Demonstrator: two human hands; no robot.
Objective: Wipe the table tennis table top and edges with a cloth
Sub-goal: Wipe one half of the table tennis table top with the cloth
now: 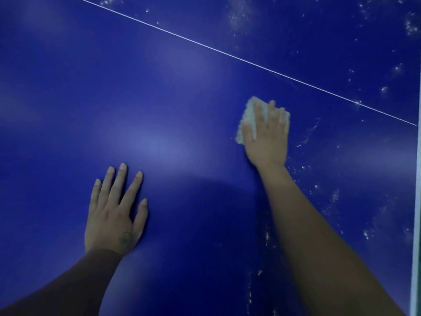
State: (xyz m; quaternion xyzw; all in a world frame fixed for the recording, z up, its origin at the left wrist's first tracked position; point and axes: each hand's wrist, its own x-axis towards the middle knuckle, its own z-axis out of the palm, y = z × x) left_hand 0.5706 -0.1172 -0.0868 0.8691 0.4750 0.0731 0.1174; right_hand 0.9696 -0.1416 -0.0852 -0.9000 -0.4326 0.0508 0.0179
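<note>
Cloth lies flat on the blue table, right of centre, just short of the thin white line; its long axis runs from near-left to far-right, roughly up the frame. Right hand presses it with straight fingers, covering most of it. Left hand rests flat on the top, fingers spread, holding nothing, well apart from the cloth. White specks dot the surface to the right; pale table edge at far right.

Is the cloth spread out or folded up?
Folded or bunched small: the cloth barely outspans the right hand pressing flat on it.
</note>
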